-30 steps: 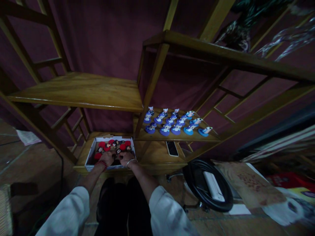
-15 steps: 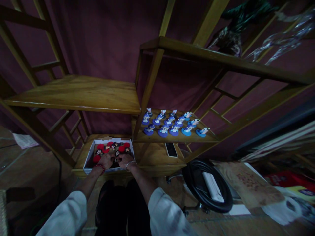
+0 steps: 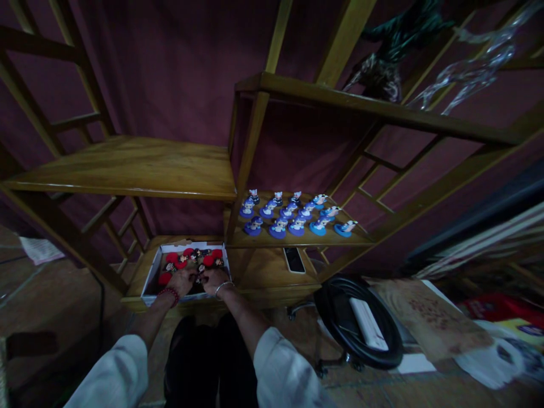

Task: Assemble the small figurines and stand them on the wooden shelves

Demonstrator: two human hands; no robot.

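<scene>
A shallow white cardboard box (image 3: 149,281) stands on the low left shelf, with several small dark figurines on red round bases (image 3: 181,260) lying in it. Both hands reach over its front edge. My left hand (image 3: 182,281), with a red bead bracelet at the wrist, has its fingers bent around a small dark figurine (image 3: 198,278). From the other side my right hand (image 3: 213,281), wearing a silver bangle, pinches at the same figurine. The fingers cover most of it, so its detail is hidden.
Several figurines on purple and blue bases (image 3: 279,228) stand in rows on the raised shelf (image 3: 306,241) to the right. Below lies a phone (image 3: 294,260). A black round stool (image 3: 393,340) carries a white box (image 3: 369,324). Wooden posts (image 3: 251,153) divide the shelving.
The view has shifted slightly. Both hands stay close together in the box around the figurine, with little visible movement of the fingers.
</scene>
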